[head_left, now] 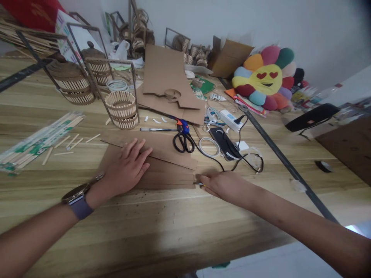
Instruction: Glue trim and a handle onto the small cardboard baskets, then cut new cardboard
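Note:
My left hand lies flat with fingers spread on a brown cardboard sheet, pressing it to the wooden table. At the sheet's right end, my right hand is closed around a small cutter knife. Only its metal tip and a bit of yellow show; the fist hides the rest. The tip is at the cardboard's right edge, where faint lines run lengthwise. Another cardboard piece lies along the sheet's far side. Just beyond are black-handled scissors, a blue glue gun and a pen.
A small stick basket with a tall handle stands behind my left hand. Packaged sticks lie left. A phone, cables and a white power strip are at right, before a flower cushion. Large cut cardboard lies at the back.

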`<control>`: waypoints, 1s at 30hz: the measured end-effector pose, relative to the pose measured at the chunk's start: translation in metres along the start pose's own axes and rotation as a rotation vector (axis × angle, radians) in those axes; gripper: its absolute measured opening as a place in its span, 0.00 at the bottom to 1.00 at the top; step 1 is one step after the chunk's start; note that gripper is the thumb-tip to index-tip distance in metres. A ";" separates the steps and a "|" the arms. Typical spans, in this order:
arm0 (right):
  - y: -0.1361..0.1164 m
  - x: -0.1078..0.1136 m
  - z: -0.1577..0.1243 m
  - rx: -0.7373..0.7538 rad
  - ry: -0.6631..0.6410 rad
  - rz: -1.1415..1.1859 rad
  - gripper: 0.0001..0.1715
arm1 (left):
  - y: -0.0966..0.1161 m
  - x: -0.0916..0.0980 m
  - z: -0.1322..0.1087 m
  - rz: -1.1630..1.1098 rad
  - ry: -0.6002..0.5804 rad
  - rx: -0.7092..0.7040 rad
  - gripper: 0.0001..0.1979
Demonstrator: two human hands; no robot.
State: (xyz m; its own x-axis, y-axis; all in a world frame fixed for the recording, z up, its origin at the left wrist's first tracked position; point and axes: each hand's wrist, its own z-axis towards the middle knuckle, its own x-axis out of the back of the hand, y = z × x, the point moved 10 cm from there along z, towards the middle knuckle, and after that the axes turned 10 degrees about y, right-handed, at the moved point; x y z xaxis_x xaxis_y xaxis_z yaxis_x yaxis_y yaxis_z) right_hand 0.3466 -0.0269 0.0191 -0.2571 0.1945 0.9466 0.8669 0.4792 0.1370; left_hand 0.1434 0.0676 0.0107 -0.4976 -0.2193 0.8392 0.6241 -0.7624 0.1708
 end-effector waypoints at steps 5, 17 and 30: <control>0.006 -0.005 -0.004 -0.016 -0.046 0.026 0.09 | 0.003 -0.002 0.001 0.017 0.026 -0.023 0.24; 0.020 0.012 -0.009 -0.149 0.020 0.221 0.14 | -0.062 0.059 -0.021 0.088 0.146 0.131 0.23; -0.095 0.067 0.079 0.150 0.130 0.151 0.15 | -0.024 0.028 -0.035 0.032 0.037 0.012 0.23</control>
State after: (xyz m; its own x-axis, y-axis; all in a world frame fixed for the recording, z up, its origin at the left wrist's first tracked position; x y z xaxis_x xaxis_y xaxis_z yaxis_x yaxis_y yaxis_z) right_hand 0.2132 0.0078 0.0467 -0.0644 0.1666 0.9839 0.8160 0.5763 -0.0442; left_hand 0.0939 0.0587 0.0119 -0.4991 -0.2660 0.8247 0.6468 -0.7477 0.1503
